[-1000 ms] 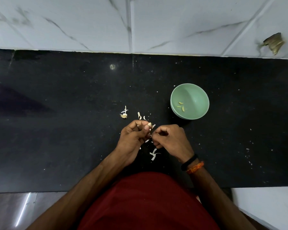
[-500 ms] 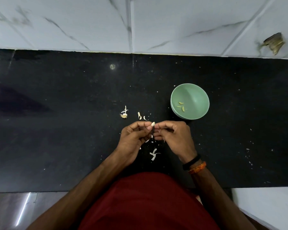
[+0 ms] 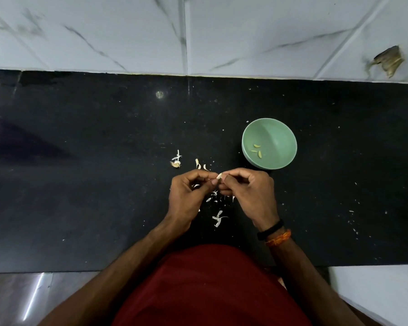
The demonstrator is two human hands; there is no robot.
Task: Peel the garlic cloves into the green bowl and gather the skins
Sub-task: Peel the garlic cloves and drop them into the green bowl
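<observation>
A small pale garlic clove is pinched between the fingertips of both hands above the black counter. My left hand holds it from the left, and my right hand pinches it from the right with curled fingers. The green bowl stands just beyond my right hand and holds three peeled cloves. White garlic skins lie scattered on the counter under and between my hands. More skins and a dry garlic root stub lie just beyond my left hand.
The black stone counter runs the full width, backed by a white marble-tile wall. Its front edge lies close to my red-clothed body. Tiny white flecks dot the counter at the right.
My right hand has moved up and left to meet my left hand at the clove, and both hands have risen slightly toward the bowl. The bowl and skins stay put.
</observation>
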